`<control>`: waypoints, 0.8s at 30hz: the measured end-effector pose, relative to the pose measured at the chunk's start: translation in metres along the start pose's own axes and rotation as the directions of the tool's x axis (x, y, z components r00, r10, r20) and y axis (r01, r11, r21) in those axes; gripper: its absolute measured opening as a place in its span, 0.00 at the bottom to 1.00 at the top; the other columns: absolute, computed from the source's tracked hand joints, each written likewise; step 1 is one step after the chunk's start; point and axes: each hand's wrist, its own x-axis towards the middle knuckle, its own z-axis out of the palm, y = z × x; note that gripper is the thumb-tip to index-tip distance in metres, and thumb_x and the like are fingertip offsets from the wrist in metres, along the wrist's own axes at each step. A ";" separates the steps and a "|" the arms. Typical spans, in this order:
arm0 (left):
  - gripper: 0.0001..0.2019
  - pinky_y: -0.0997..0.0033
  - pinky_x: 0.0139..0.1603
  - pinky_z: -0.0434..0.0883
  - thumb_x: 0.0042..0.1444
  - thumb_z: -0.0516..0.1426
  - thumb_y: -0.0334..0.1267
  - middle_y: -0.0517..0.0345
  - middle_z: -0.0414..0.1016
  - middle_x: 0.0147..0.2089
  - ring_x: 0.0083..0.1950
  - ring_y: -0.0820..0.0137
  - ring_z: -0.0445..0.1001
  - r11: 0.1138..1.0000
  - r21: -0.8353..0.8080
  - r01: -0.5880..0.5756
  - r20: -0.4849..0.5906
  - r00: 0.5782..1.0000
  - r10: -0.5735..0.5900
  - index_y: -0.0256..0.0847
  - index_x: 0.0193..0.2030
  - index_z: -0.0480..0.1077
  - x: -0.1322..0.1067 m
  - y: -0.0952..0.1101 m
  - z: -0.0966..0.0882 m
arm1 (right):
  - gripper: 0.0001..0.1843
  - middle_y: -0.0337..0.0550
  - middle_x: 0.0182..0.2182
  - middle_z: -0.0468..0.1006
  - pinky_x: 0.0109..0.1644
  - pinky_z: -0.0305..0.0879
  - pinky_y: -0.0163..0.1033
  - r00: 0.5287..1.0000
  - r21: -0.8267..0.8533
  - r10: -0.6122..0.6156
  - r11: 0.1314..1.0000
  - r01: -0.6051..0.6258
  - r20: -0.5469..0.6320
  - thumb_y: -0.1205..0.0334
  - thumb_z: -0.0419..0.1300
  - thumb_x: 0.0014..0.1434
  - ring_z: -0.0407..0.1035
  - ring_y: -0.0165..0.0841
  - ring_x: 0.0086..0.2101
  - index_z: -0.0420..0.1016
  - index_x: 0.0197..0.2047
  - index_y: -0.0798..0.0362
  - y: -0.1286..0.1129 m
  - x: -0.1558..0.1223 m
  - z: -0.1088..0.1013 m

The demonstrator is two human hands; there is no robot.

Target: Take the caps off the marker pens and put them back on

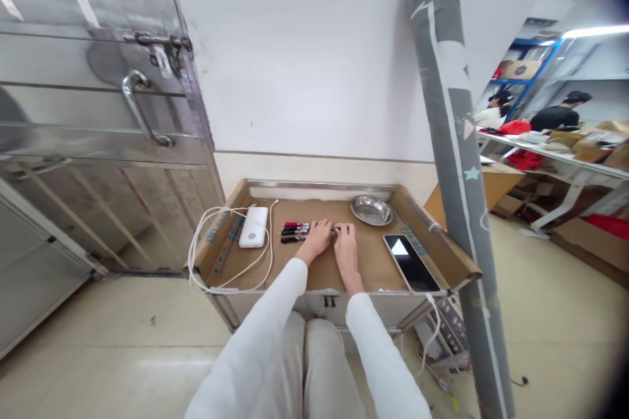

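Several markers with red and black ends, among them a red-ended marker (pixel 293 225) and a black marker (pixel 293 239), lie side by side on the cardboard lining of the table. My left hand (pixel 320 236) is over their right ends, its fingers closed around a marker that it largely covers. Close beside it, my right hand (pixel 346 243) pinches the dark end of that marker between thumb and fingertips. The fingertips of both hands nearly meet, and the marker's middle is mostly hidden.
A white power bank (pixel 254 227) with a looped white cable (pixel 195 255) is on the left. To the right are a round metal dish (pixel 372 210) and a phone (pixel 411 263). Raised cardboard sides (pixel 445 242) edge the table; a tall grey roll (pixel 455 105) leans beside it. People sit farther back.
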 end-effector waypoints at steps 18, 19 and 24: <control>0.14 0.67 0.52 0.59 0.65 0.43 0.33 0.52 0.70 0.50 0.51 0.68 0.68 0.977 -0.063 0.204 -0.402 0.891 -0.212 0.44 0.51 0.66 -0.041 0.012 -0.009 | 0.17 0.49 0.42 0.67 0.49 0.64 0.42 0.990 0.197 0.042 0.980 -0.015 -0.132 0.62 0.41 0.65 0.67 0.34 0.41 0.70 0.42 0.53 -0.006 0.000 -0.005; 0.14 0.67 0.53 0.59 0.65 0.43 0.33 0.52 0.70 0.50 0.51 0.68 0.68 0.976 -0.060 0.211 -0.393 0.893 -0.218 0.44 0.51 0.66 -0.042 0.013 -0.010 | 0.17 0.50 0.42 0.68 0.50 0.64 0.42 0.990 0.213 0.045 0.977 -0.016 -0.133 0.61 0.42 0.64 0.67 0.34 0.42 0.71 0.42 0.53 -0.005 0.001 -0.005; 0.13 0.67 0.54 0.58 0.66 0.43 0.35 0.52 0.71 0.49 0.51 0.68 0.68 0.963 -0.100 0.251 -0.375 0.887 -0.270 0.44 0.51 0.65 -0.043 0.015 -0.012 | 0.18 0.50 0.42 0.75 0.52 0.62 0.41 0.996 0.259 0.044 0.966 -0.021 -0.081 0.59 0.43 0.65 0.69 0.35 0.44 0.72 0.44 0.53 0.000 0.001 -0.005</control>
